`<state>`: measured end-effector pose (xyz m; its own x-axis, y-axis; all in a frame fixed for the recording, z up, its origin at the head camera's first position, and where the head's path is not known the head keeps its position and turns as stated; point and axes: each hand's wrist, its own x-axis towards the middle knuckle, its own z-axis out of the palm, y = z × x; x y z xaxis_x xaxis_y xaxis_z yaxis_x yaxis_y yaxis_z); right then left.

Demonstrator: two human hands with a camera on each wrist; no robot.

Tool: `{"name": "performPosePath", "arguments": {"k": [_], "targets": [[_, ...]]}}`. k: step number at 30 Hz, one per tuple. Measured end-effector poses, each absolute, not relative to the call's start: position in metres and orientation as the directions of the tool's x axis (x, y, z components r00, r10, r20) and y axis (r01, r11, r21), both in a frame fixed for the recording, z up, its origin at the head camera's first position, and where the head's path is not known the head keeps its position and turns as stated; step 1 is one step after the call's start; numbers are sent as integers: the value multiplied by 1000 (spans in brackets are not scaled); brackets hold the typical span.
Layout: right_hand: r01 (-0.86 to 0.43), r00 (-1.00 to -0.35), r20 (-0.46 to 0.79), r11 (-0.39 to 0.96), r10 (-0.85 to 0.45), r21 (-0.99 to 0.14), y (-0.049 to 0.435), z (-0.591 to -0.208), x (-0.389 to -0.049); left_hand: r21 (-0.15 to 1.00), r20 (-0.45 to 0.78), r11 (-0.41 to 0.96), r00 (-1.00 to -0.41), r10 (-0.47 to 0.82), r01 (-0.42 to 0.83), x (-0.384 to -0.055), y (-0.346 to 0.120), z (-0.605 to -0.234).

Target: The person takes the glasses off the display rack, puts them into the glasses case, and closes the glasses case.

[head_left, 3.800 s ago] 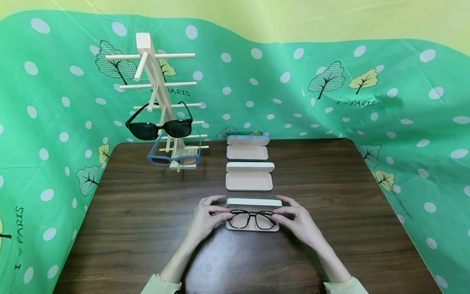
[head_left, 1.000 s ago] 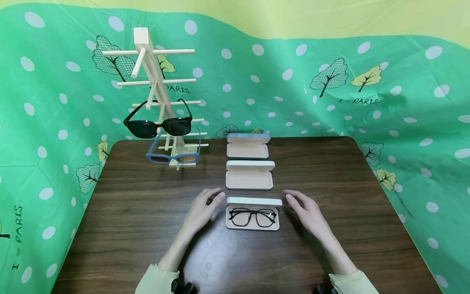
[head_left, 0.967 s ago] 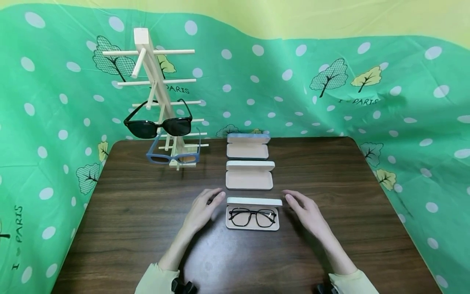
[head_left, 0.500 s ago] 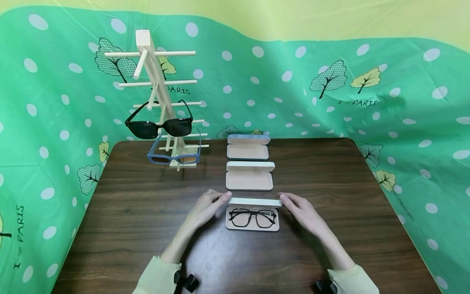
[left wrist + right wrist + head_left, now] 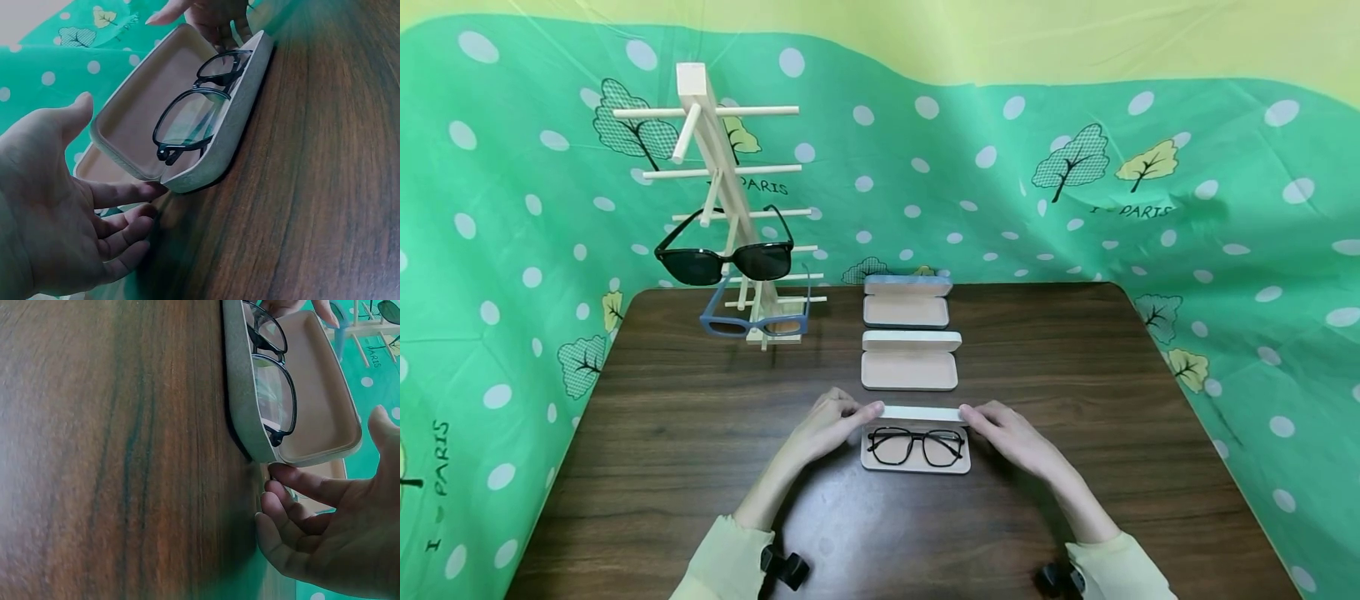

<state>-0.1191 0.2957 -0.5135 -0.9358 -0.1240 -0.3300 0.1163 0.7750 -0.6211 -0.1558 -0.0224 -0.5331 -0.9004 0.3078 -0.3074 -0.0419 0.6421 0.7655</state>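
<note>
a green, yellow-topped cloth (image 5: 887, 133) with white dots and printed trees hangs beyond the left hand (image 5: 831, 425) and the right hand (image 5: 1011, 435). under both hands spreads the dark wood-grain counter (image 5: 1075, 358). forward and to the left of the left hand rises a pale wooden stand (image 5: 709, 137) with rows of pegs. behind each hand, towards the person, is a pale green sleeve (image 5: 730, 558).

both hands are released, closed around nothing. each has its index fingertip touching the nearest case (image 5: 921, 413) at its hinge corner, the left hand at the left end and the right hand at the right end, with the remaining fingers loosely bent below. in the head view the thumb tips overlap the ends of the raised lid; the wrist views show each thumb lifted just beside it. this case sits on the counter between the two hands.

straight ahead of the gap between the hands come a second case (image 5: 908, 371), pale inside, then a far case (image 5: 906, 312) with a blue lid, both with lids up.

on the stand, ahead and left of the left hand, hang dark sunglasses (image 5: 762, 261), with blue glasses (image 5: 755, 326) below them. black-framed glasses (image 5: 916, 433) lie inside the nearest case, between the hands, lenses facing the person. small black devices (image 5: 786, 569) sit at the wrists, behind each hand.
</note>
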Motion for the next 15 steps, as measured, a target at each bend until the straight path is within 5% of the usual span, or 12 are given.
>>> {"name": "performPosePath", "arguments": {"k": [15], "targets": [[121, -932, -336, 758, -136, -641, 292, -518, -125, 799, -315, 599, -885, 343, -52, -161, -22, -537]]}}
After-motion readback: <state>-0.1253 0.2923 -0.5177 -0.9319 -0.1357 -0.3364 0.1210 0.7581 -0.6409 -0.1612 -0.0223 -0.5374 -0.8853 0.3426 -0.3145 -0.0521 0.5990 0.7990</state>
